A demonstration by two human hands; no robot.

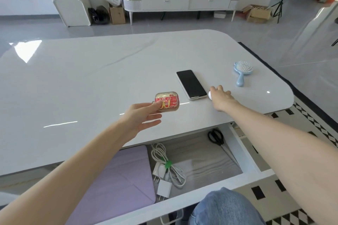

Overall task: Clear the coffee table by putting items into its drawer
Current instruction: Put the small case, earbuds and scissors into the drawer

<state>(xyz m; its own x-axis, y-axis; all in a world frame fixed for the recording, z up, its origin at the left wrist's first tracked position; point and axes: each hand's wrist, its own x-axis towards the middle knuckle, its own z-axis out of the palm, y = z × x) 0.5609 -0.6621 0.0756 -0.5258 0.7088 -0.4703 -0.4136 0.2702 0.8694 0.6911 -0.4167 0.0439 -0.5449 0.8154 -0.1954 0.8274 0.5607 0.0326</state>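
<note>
A glossy white coffee table [91, 82] fills the view, with its drawer [206, 160] pulled open below the near edge. My left hand [144, 116] pinches a small red and clear earbud case [167, 101] by its left end, just above the tabletop. My right hand [220, 97] reaches over a small white object [209, 95], mostly hidden under the fingers, beside a black phone [191, 84]. A light blue hairbrush [242, 72] lies farther right.
Inside the drawer lie a purple tablet cover [118, 182], white chargers with coiled cable [164, 168] and black scissors [216, 138]. My knee in jeans [225, 208] is below the drawer front. A white sideboard [182, 0] stands across the floor.
</note>
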